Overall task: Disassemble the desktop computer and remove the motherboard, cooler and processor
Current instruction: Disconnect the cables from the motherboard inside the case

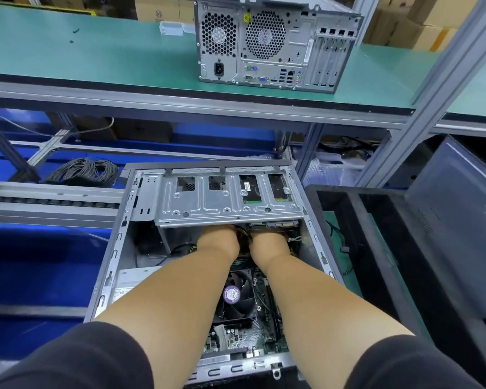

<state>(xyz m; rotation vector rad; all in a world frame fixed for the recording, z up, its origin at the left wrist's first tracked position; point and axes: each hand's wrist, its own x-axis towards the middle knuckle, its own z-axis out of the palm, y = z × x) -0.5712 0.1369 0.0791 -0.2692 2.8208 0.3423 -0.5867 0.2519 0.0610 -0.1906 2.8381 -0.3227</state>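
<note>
Steel case [118,248]: side panel off.
Hands: I have left hand [218,242] and right hand [268,244] under drive cage [225,197]; grip hidden, possibly unplugging cables.
Remaining: cooler [237,294] and motherboard [244,336], behind my wrists, both mounted.

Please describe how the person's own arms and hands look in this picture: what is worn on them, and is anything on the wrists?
Both forearms are bare. Short black sleeves cover the upper arms down to about the elbows. No watch, band or glove shows on the visible wrists. The left hand and right hand are mostly hidden under the metal drive cage, so rings cannot be judged.
</note>
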